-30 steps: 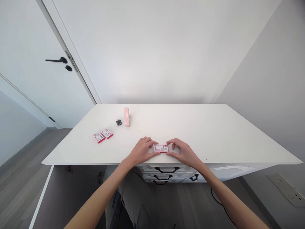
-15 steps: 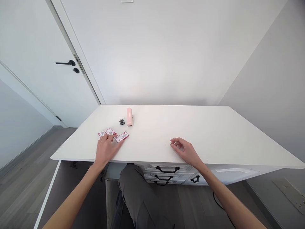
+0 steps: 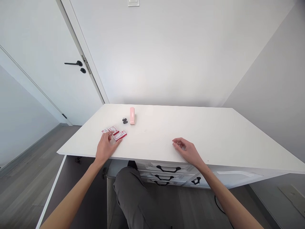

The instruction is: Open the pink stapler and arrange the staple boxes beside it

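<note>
Three small red-and-white boxes lie together on the white table (image 3: 214,133) at its left front. My left hand (image 3: 106,147) rests there, fingers spread, touching the nearest box (image 3: 119,135); the other two boxes (image 3: 110,130) sit just beyond my fingertips. My right hand (image 3: 187,149) rests on the table near the front edge, fingers loosely curled and apart, holding nothing. A pink stapler (image 3: 132,115) lies further back, with a small black binder clip (image 3: 125,120) to its left.
A white drawer unit with black handles (image 3: 168,168) stands under the table in front of my knees. A white door with a black lever handle (image 3: 73,64) is at the far left. Walls close the back and the right side.
One second ago both hands held one box at the table's front middle. My left hand has carried it left and set it beside the other two. My right hand has let go and stayed in place.
</note>
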The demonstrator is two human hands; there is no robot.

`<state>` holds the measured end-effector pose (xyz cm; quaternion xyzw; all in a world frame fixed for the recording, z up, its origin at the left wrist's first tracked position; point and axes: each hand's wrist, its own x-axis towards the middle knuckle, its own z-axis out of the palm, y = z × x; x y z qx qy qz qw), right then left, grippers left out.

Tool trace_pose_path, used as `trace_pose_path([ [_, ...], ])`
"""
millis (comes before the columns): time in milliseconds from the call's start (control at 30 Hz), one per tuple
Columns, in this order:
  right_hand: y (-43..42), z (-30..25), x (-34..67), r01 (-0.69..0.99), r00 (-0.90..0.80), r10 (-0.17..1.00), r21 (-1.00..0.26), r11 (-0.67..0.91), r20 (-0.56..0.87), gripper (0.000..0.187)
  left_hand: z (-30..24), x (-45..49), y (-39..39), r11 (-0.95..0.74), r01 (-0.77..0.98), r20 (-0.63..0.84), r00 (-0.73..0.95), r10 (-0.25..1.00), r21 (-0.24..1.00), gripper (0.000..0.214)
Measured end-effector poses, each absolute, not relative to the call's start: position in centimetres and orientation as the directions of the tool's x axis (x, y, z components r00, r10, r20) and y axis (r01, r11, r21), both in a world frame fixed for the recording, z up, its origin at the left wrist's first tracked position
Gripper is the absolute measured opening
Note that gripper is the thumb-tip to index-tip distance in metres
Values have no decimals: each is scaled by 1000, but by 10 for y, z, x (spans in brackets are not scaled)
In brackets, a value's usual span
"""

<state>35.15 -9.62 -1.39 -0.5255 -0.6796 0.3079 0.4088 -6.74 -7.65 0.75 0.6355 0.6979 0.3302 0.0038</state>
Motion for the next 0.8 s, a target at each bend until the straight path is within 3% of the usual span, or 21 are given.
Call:
trace_pose_path([
  [200, -98, -13, 354, 430, -87, 975, -875, 221, 204, 33, 14, -59, -83, 42, 879, 369, -243, 897, 476, 55],
  [500, -99, -12, 356, 409, -73, 981, -892, 192, 177, 34, 11, -54, -83, 74, 935, 382, -213, 900, 347, 33],
  [800, -98, -11, 355, 380, -58, 982, -906, 186, 178, 34, 14, -50, -83, 92, 942, 383, -219, 897, 323, 28],
])
